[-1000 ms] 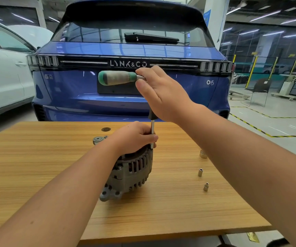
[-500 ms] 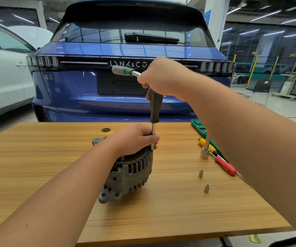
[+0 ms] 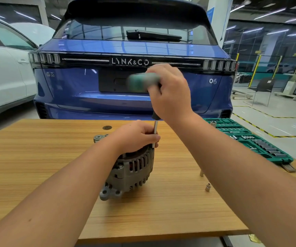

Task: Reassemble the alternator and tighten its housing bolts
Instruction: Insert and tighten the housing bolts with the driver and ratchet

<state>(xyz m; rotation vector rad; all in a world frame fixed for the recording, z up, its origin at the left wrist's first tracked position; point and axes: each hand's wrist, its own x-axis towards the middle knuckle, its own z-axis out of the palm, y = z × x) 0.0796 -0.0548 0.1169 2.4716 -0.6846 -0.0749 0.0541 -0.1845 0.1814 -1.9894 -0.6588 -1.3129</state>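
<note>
Half a second on, the right hand (image 3: 170, 93), its grip closed round the blurred green ratchet handle (image 3: 143, 82), has swung it back leftward while the left hand (image 3: 136, 136) pinches the shaft (image 3: 155, 127) atop the alternator (image 3: 131, 168) on the tabletop (image 3: 36, 157), so bolt-tightening seems underway.

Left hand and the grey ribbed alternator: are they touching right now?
Touching. The head view shows the left hand resting on top of the grey ribbed alternator, fingers curled round the thin metal tool shaft, no gap visible.
</note>
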